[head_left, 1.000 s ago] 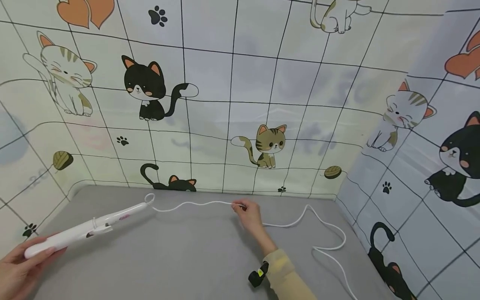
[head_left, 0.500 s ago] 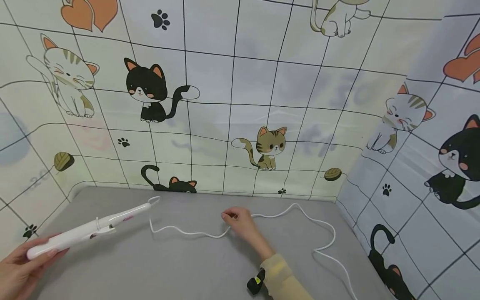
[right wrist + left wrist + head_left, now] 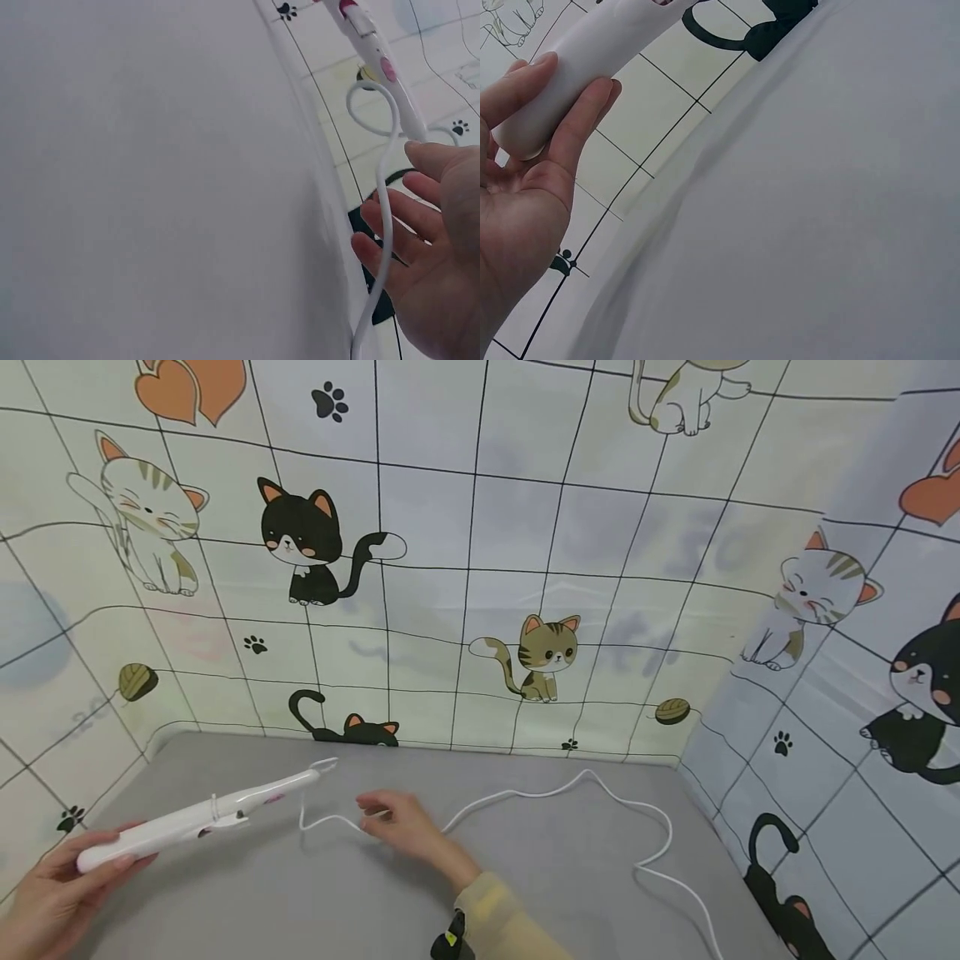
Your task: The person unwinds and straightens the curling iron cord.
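My left hand (image 3: 67, 881) grips a white curling iron (image 3: 172, 833) round its thick end, at the left of the head view. The iron slants up to the right over the grey surface, with a small clip lever partway along it and a pink mark on its slimmer part. A white cord (image 3: 555, 792) leaves its far end and winds to the right. Beside that end is my right hand (image 3: 401, 827), fingers loosely bent and holding nothing. In the right wrist view the cord (image 3: 386, 217) passes in front of the fingers of this hand (image 3: 442, 247).
A grey tabletop (image 3: 315, 893) lies below both hands. Behind it and at both sides stands a white cloth wall (image 3: 427, 527) with grid lines and printed cats. The cord's loops spread over the right half of the tabletop.
My right hand has let go of the cord and moved left, towards the iron's far end. The cord near the iron has sagged lower. The left hand has shifted slightly right with the iron.
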